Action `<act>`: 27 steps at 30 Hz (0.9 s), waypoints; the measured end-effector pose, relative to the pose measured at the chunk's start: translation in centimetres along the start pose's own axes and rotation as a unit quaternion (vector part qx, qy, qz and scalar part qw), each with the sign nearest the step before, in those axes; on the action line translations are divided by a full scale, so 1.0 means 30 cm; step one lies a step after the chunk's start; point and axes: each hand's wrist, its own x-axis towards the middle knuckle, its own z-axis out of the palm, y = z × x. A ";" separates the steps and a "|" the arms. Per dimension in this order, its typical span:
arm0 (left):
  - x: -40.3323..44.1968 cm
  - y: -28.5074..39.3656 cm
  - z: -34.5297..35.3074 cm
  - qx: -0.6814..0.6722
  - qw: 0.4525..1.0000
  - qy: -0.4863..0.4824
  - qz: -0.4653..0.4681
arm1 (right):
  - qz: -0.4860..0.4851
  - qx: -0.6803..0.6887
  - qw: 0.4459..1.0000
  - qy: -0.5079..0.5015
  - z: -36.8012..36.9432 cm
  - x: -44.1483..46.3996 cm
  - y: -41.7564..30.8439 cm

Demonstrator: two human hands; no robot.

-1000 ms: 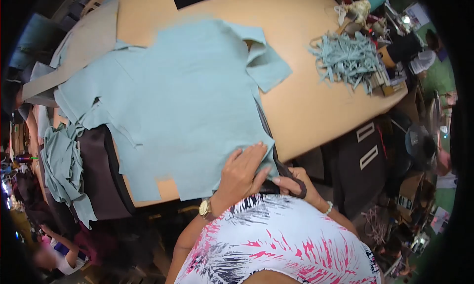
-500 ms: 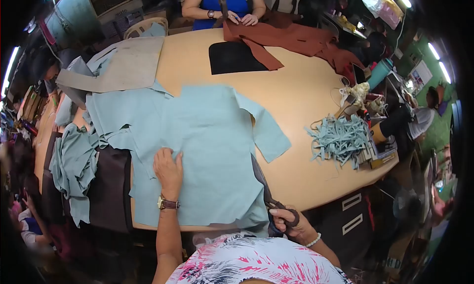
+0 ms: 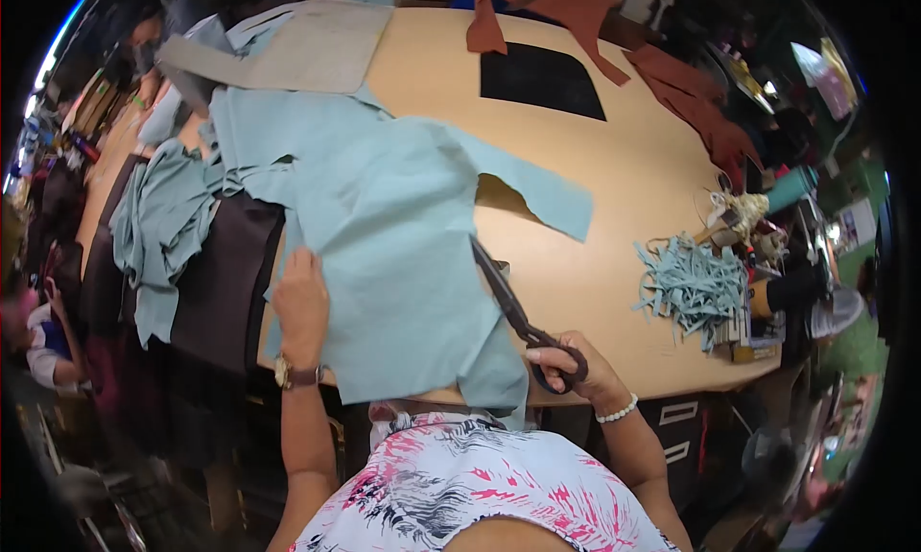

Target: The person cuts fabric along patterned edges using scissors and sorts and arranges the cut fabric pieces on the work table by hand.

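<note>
A large light blue sheet (image 3: 384,293), looking like leather or thick fabric, lies across the table with ripples in it. My left hand (image 3: 300,303) is at its left edge, fingers closed together on the material. Dark shears (image 3: 513,307) are in my right hand (image 3: 580,368), with fingers through the handles. Their blades point up and left along the sheet's right edge and look closed or nearly so. A strip-like arm of the sheet extends right above the blades.
Thin blue offcuts (image 3: 691,288) are heaped at the right. A crumpled blue piece (image 3: 168,221) hangs over dark material (image 3: 225,293) at the left. A grey panel (image 3: 321,48), a black panel (image 3: 537,80) and rust-brown pieces (image 3: 672,92) are farther back.
My left hand has shifted to the sheet's left edge and closed. The shears have come up above the table, more fully in sight. Across the table, the rust-brown material has been lifted.
</note>
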 end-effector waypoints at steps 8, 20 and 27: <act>0.079 0.028 -0.181 0.028 0.989 -0.083 0.117 | 0.061 -0.107 0.991 -0.042 0.027 -0.009 0.059; 0.585 0.430 0.376 -0.029 0.919 -0.112 0.376 | 0.048 -0.100 0.994 -0.014 0.033 -0.020 0.067; 0.636 0.434 0.302 -0.107 0.973 -0.153 0.138 | 0.059 -0.105 0.992 -0.037 0.025 -0.013 0.050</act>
